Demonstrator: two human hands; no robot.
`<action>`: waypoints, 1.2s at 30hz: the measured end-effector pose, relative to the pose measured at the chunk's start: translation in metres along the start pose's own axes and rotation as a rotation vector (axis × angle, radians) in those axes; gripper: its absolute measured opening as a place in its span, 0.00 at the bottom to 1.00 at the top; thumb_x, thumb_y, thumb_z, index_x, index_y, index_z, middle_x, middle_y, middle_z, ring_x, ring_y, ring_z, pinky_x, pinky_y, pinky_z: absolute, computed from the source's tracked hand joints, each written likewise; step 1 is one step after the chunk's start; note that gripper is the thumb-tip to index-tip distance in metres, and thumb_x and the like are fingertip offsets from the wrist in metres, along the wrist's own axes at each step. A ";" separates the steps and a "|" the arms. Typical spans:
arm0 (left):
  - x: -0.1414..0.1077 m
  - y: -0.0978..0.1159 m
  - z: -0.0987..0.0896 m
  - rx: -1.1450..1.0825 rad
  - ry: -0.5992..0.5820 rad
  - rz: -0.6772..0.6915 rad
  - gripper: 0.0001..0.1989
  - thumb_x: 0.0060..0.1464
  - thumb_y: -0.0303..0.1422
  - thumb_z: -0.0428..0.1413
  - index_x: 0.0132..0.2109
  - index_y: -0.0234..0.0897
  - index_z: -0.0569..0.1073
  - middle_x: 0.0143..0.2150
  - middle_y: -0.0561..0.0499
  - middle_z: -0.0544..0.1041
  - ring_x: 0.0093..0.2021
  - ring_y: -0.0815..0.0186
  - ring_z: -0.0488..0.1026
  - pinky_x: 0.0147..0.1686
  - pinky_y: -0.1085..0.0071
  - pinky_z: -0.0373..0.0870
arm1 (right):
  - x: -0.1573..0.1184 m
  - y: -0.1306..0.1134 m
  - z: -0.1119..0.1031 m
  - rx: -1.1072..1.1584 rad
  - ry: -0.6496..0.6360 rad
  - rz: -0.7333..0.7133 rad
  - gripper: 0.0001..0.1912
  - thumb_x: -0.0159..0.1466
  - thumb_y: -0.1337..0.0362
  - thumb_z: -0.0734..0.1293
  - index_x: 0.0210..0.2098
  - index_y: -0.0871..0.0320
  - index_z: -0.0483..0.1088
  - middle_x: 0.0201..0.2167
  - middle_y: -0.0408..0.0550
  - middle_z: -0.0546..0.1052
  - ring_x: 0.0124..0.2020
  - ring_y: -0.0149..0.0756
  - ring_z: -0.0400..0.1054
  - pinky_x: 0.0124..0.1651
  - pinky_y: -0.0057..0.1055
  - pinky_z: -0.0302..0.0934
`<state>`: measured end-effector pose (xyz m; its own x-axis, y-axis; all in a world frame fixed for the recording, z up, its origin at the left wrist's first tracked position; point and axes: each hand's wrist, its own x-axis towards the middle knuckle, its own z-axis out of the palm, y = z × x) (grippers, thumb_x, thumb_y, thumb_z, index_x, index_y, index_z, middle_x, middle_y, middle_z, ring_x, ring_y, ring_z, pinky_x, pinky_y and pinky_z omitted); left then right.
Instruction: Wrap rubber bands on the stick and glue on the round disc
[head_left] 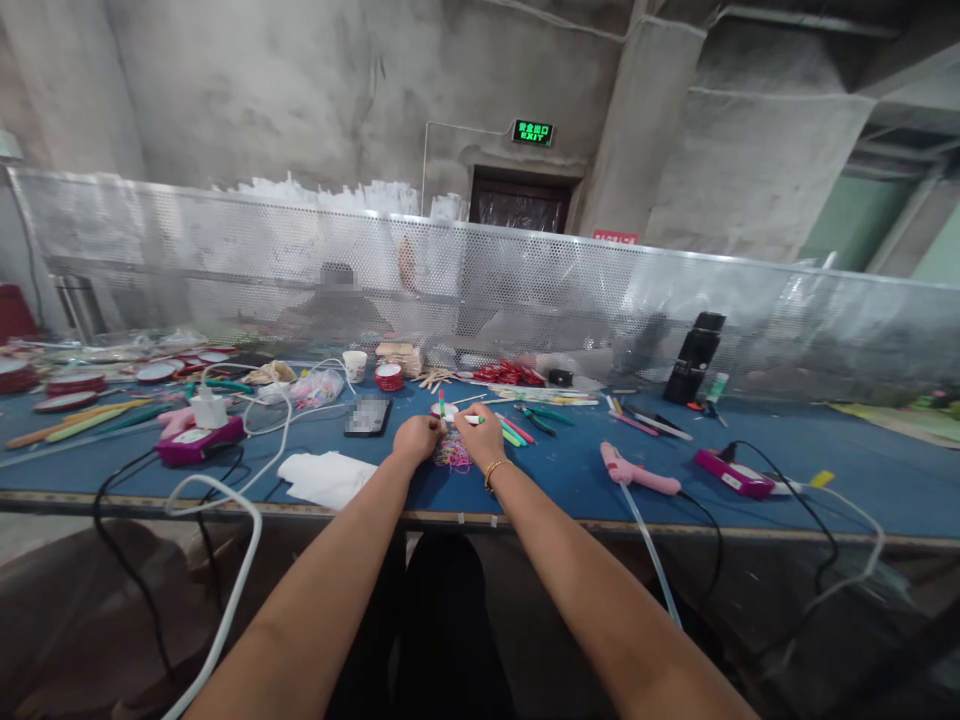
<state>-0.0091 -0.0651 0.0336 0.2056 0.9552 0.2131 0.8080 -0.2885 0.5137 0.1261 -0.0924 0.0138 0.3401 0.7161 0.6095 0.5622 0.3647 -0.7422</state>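
My left hand [418, 440] is closed at the front middle of the blue table, its fingertips at a small upright stick with red and green colour [442, 402]. The lower end of that stick is hidden by the fingers. My right hand [482, 436], with a bracelet at the wrist, is closed around a white marker with a green end [472, 420]. Between the hands lies a loose pile of thin pink and multicoloured bands [453, 456]. Behind them sits a small round white disc with a red edge [435, 408]. Several coloured markers [516, 430] lie right of my right hand.
A phone [367, 417] and white tissue [328, 478] lie to the left. Green-handled pliers [537, 418] lie to the right, beyond them a pink glue gun [637, 472] and a purple power strip [733, 474]. A black bottle [696, 358] stands near the perforated metal screen [525, 290].
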 end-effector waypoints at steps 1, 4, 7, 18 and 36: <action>0.000 0.000 0.000 0.000 -0.003 0.003 0.12 0.54 0.40 0.54 0.35 0.40 0.80 0.31 0.50 0.79 0.32 0.68 0.71 0.30 0.75 0.59 | 0.000 0.000 0.000 -0.001 -0.002 -0.002 0.08 0.55 0.58 0.62 0.24 0.54 0.68 0.25 0.42 0.76 0.30 0.36 0.68 0.35 0.28 0.60; 0.001 -0.001 0.000 0.001 -0.001 0.005 0.12 0.54 0.40 0.54 0.36 0.40 0.80 0.31 0.50 0.79 0.32 0.67 0.72 0.30 0.75 0.59 | 0.000 0.000 0.000 -0.003 0.005 0.003 0.08 0.55 0.58 0.62 0.24 0.54 0.68 0.25 0.42 0.76 0.29 0.35 0.68 0.34 0.28 0.60; 0.002 -0.001 0.001 -0.009 0.006 -0.006 0.13 0.54 0.41 0.54 0.37 0.41 0.80 0.32 0.49 0.79 0.33 0.66 0.72 0.30 0.74 0.59 | 0.000 -0.001 0.001 -0.007 0.014 0.012 0.08 0.54 0.58 0.62 0.23 0.54 0.67 0.24 0.41 0.75 0.29 0.35 0.67 0.34 0.27 0.59; -0.001 0.000 0.000 -0.016 0.006 -0.003 0.12 0.54 0.40 0.54 0.38 0.42 0.81 0.31 0.50 0.79 0.31 0.67 0.71 0.29 0.75 0.58 | 0.000 -0.001 0.000 -0.024 0.023 0.014 0.08 0.54 0.58 0.62 0.23 0.54 0.67 0.25 0.41 0.76 0.29 0.35 0.67 0.34 0.27 0.59; -0.001 0.001 0.000 -0.001 0.004 -0.006 0.13 0.54 0.40 0.54 0.38 0.42 0.81 0.32 0.50 0.79 0.32 0.67 0.72 0.29 0.74 0.57 | 0.000 0.000 -0.001 -0.030 0.042 0.035 0.08 0.54 0.58 0.62 0.22 0.53 0.66 0.24 0.41 0.75 0.28 0.35 0.67 0.34 0.28 0.59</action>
<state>-0.0087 -0.0663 0.0337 0.1990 0.9565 0.2132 0.8085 -0.2832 0.5159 0.1265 -0.0928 0.0142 0.3905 0.7023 0.5952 0.5716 0.3219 -0.7548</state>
